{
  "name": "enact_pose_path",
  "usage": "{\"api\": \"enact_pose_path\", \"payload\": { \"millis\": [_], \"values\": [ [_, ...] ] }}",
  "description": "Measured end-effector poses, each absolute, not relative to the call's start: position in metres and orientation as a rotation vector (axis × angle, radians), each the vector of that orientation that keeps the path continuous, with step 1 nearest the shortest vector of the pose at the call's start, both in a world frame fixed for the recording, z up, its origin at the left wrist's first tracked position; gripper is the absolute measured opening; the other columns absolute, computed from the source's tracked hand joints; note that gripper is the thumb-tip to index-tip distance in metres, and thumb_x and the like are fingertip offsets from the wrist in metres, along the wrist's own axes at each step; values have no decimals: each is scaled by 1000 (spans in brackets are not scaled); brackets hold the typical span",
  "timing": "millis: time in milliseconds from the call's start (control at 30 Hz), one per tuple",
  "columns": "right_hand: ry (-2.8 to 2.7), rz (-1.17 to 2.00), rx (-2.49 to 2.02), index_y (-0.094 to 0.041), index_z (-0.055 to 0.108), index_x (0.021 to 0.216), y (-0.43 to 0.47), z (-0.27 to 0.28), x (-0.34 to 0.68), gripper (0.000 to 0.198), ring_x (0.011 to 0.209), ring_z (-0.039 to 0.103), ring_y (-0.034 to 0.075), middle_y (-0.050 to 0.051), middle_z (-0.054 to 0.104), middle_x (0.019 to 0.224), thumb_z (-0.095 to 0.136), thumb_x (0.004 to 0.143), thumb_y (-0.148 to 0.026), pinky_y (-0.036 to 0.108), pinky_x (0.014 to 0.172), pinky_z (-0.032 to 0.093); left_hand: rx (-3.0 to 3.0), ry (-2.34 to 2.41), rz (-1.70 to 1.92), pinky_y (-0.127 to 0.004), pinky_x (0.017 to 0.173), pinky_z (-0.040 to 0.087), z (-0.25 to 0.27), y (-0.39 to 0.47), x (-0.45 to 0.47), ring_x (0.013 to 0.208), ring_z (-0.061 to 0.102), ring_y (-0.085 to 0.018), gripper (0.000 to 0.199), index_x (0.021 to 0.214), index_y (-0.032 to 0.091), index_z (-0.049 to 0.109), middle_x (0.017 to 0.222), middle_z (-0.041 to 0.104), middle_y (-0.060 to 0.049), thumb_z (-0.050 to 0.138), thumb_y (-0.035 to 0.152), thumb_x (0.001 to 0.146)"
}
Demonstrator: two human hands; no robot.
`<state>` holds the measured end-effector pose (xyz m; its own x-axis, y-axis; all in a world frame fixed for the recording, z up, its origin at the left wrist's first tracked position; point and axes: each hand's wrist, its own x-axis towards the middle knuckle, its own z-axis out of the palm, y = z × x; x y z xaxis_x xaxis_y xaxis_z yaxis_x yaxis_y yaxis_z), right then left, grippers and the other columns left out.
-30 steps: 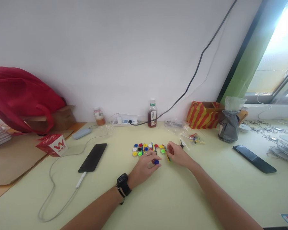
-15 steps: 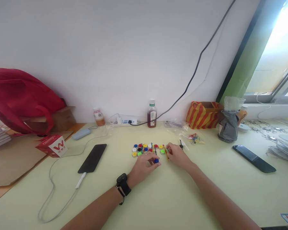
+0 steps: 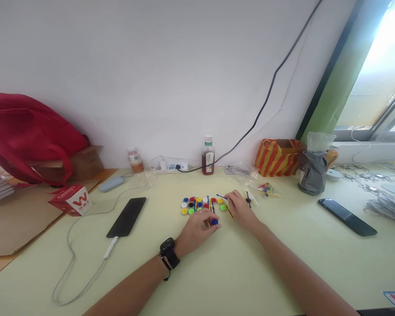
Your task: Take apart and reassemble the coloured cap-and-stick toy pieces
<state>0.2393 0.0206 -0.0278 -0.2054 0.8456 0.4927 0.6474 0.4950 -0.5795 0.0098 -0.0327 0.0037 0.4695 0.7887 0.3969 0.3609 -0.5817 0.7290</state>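
My left hand (image 3: 197, 228) pinches a small round piece with a blue top (image 3: 214, 222) between thumb and fingertips, just above the table. My right hand (image 3: 239, 210) is closed on a thin blue plastic stick (image 3: 221, 196) whose tip points left. Rows of small round pieces with coloured tops (image 3: 185, 200) lie beyond my left hand. Several thin coloured sticks (image 3: 210, 202) rest across them. A red and yellow stick (image 3: 229, 211) lies beside my right fingers. A green-topped round piece (image 3: 223, 208) sits between the two hands.
A black stick piece (image 3: 248, 199) and a clear bag of coloured sticks (image 3: 266, 189) lie to the right. Phones (image 3: 127, 217) flank the work area, one with a cable. A brown bottle (image 3: 208, 158) and power strip (image 3: 173, 166) stand by the wall, near a striped bag (image 3: 279, 158).
A blue stick now shows in my right hand, and that hand has risen slightly away from me. The red and yellow stick lies at a changed angle. My left hand barely moves.
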Motion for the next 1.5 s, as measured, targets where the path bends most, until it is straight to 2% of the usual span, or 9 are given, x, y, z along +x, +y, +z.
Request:
{"api": "enact_pose_path", "payload": {
  "millis": [200, 467, 900, 1067, 1300, 1500],
  "values": [
    [-2034, 301, -1260, -23, 59, 108, 19, -30, 225, 29, 88, 60, 19, 8, 56, 106, 35, 99, -10, 33, 84, 50, 2162, 930, 1007, -28, 70, 51, 4, -34, 10, 74, 61, -16, 13, 96, 20, 72, 89, 68, -4, 71, 30, 89],
    [-2065, 311, -1279, -22, 60, 108, 22, -32, 224, 29, 89, 61, 19, 7, 57, 106, 38, 96, -6, 33, 85, 50, 2172, 936, 997, -29, 72, 52, 5, -35, 10, 77, 63, -17, 14, 98, 20, 73, 90, 70, -4, 71, 31, 89],
    [-2117, 234, -1386, -21, 60, 107, 21, -29, 221, 31, 87, 62, 17, 7, 56, 109, 41, 93, 0, 26, 75, 45, 2164, 926, 1000, -27, 67, 52, 5, -34, 10, 70, 60, -14, 14, 96, 20, 73, 89, 69, -4, 71, 33, 90],
    [-2122, 218, -1400, -21, 59, 104, 19, -26, 225, 27, 83, 60, 17, 7, 56, 107, 41, 94, -3, 28, 74, 44, 2156, 929, 1012, -28, 67, 52, 5, -34, 10, 70, 60, -15, 15, 96, 21, 74, 90, 69, -4, 72, 34, 89],
    [-2002, 275, -1326, -23, 58, 103, 17, -22, 234, 25, 90, 61, 20, 7, 58, 106, 38, 97, -10, 32, 83, 48, 2013, 954, 1093, -27, 65, 55, 2, -28, 9, 69, 63, -14, 21, 95, 19, 76, 88, 72, -5, 78, 37, 84],
    [-1788, 492, -1191, -23, 60, 108, 10, -7, 234, 22, 100, 62, 23, 9, 64, 106, 39, 101, -25, 37, 90, 49, 1669, 937, 1129, -34, 79, 62, 0, -20, 8, 80, 73, -19, 38, 106, 16, 74, 94, 77, -9, 85, 35, 76]
  ]
}}
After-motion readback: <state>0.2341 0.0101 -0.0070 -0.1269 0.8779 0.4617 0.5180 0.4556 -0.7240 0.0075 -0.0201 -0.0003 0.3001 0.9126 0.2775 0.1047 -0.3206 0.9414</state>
